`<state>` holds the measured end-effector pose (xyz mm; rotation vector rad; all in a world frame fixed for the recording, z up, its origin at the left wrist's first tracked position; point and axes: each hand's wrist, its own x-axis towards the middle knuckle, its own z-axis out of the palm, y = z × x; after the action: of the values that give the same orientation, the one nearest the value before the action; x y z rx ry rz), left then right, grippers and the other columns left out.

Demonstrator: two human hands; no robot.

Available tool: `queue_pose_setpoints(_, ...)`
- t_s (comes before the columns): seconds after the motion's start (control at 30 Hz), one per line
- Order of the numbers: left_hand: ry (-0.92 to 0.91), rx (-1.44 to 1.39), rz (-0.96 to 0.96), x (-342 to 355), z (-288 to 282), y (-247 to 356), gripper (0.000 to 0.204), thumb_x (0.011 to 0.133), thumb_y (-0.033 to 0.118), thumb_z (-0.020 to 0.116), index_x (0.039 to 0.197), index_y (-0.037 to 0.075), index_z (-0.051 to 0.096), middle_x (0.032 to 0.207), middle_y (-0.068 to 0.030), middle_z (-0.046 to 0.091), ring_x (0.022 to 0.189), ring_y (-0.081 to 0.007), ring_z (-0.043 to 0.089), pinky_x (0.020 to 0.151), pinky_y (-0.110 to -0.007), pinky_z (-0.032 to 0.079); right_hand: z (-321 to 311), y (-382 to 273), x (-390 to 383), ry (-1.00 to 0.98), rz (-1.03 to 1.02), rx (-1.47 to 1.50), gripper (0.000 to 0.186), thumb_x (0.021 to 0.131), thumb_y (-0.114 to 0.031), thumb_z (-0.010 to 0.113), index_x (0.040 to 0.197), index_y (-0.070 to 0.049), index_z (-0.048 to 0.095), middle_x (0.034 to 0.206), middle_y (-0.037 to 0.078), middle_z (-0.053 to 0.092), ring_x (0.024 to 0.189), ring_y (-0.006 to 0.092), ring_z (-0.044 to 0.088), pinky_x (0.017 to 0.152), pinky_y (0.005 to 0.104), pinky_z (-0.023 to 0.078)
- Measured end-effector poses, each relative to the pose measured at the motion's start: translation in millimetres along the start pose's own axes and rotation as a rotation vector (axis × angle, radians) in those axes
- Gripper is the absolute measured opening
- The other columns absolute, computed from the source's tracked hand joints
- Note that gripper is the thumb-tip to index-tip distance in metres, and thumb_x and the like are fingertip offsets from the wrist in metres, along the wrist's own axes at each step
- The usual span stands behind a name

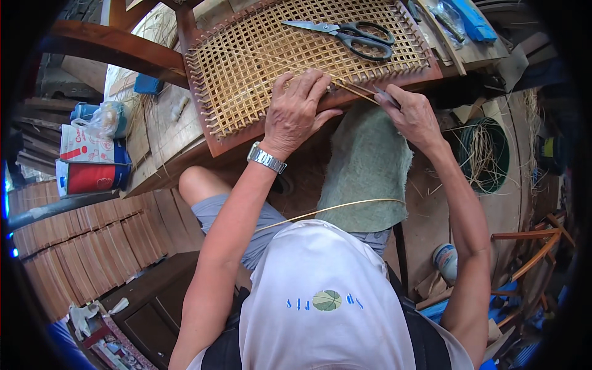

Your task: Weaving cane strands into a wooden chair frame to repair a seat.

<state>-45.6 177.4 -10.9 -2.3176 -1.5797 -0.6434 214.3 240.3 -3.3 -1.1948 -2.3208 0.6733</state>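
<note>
A woven cane seat panel (246, 80) in a reddish-brown wooden frame (237, 143) lies in front of me, with cane ends standing along its edges. My left hand (297, 111) lies on the near edge of the weave, fingers resting on the cane and thumb stretched out to the right. At the frame's near right side, my right hand (412, 114) pinches a cane strand (356, 90) that runs to the weave beside my left fingers. A slim grey pointed piece (386, 97) shows at the right fingertips; its kind is unclear. Black-handled scissors (348, 37) rest partly spread on the weave.
A green cloth (367, 166) covers my right thigh, and a loose cane strand (327, 210) arcs across my lap. Left are a red, white and blue bag (95, 161) and stacked wood pieces (92, 231). A dark green basin (483, 154) with cane scraps sits right, near a white tub (445, 261).
</note>
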Motion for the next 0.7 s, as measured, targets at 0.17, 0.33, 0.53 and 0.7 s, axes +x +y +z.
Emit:
queue_pose_setpoints(0.17,0.026,-0.071,-0.051,0,-1,2,0.069,0.079,0.052,0.077,0.132,0.012,0.058,0.127,-0.0059,0.062,0.114,-0.0233,0.06,0.108,-0.043,0.04,-18,-5,-31,0.124,0.23,-0.088,0.023,0.1,-0.025,0.063,0.101,-0.002,0.059,0.072,0.016,0.059,0.061,0.0302,0.055,0.061,0.0421,0.046)
queue_pose_setpoints(0.33,0.135,-0.171,-0.036,-6,-5,-1,0.06,0.084,0.046,0.077,0.129,0.011,0.059,0.124,-0.007,0.064,0.114,-0.0242,0.061,0.109,-0.044,0.04,-24,-18,-89,0.252,0.635,0.381,0.029,0.106,-0.022,0.051,0.125,-0.004,0.064,0.087,0.0,0.061,0.069,0.0063,0.055,0.058,0.0259,0.047)
queue_pose_setpoints(0.53,0.366,-0.552,-0.146,-40,-39,42,0.022,0.083,0.008,0.078,0.104,0.008,0.071,0.108,-0.0104,0.07,0.105,-0.0301,0.066,0.097,-0.044,0.05,5,-76,-129,0.461,0.673,0.794,0.022,0.102,-0.017,0.061,0.116,-0.001,0.066,0.086,0.002,0.065,0.069,0.0071,0.06,0.062,0.0217,0.05)
queue_pose_setpoints(0.7,-0.129,-1.222,-0.599,-88,-64,83,0.026,0.096,0.012,0.068,0.121,0.004,0.067,0.107,-0.0084,0.07,0.102,-0.0199,0.068,0.09,-0.032,0.054,50,-115,-127,0.307,0.565,0.771,0.016,0.101,-0.014,0.064,0.11,-0.002,0.068,0.091,0.002,0.07,0.077,0.0057,0.062,0.066,0.0218,0.048)
